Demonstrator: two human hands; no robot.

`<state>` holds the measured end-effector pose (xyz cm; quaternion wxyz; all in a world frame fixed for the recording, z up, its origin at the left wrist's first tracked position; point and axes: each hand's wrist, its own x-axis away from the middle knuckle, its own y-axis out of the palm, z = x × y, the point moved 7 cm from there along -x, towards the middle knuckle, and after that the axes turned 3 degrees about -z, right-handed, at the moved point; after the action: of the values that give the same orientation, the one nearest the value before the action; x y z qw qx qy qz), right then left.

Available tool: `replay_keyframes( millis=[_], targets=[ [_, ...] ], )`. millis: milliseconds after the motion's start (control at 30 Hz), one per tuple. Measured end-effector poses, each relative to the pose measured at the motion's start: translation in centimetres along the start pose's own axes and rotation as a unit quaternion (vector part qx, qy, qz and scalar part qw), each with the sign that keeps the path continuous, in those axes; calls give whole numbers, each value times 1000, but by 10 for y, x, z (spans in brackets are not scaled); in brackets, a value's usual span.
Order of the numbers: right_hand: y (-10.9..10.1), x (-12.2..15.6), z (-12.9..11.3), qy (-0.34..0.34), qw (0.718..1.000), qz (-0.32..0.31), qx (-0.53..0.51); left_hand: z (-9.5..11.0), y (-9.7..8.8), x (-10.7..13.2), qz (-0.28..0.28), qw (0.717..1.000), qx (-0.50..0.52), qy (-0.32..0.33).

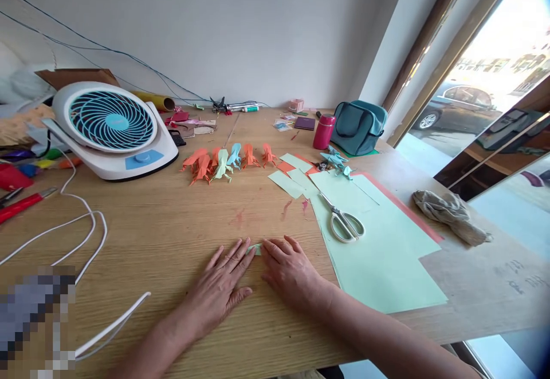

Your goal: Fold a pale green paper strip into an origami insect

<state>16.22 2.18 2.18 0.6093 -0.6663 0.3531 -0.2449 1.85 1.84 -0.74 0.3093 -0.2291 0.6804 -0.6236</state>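
A small folded piece of light green paper (pixel 256 249) lies on the wooden table, mostly covered by my fingers. My left hand (pixel 223 284) rests flat with its fingers stretched out, the fingertips at the paper's left end. From the right, my right hand (pixel 296 273) curls its fingers down onto the other end of the paper. Folded paper animals in orange (pixel 201 164), green (pixel 222 165) and blue (pixel 234 156) stand in a row beyond my hands. Scissors with white handles (pixel 346 224) lie on large light green sheets (pixel 387 276) at my right.
At the left stand a white fan (pixel 116 127) and a loose white cable (pixel 103 230). Small cut paper pieces (pixel 286 184) and blue folded figures (pixel 337 161) lie near the sheets. Behind them are a red bottle (pixel 324 131) and a teal bag (pixel 361 127). A crumpled cloth (pixel 449 216) lies at the right.
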Motion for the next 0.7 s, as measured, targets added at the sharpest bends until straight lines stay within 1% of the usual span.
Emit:
replay_keyframes(
  millis=[300, 433, 567, 700],
  targets=[
    [1, 0, 0, -7, 1000, 13, -1, -1, 0, 1, -7, 1000, -2, -4],
    [1, 0, 1, -2, 1000, 11, -14, -4, 1, 3, -10, 1000, -11, -21],
    [0, 0, 1, -3, 1000, 4, -14, -3, 0, -1, -18, 999, -8, -44],
    [0, 0, 2, -2, 1000, 18, -13, 4, -3, -8, 8, 998, -22, -65]
  ],
)
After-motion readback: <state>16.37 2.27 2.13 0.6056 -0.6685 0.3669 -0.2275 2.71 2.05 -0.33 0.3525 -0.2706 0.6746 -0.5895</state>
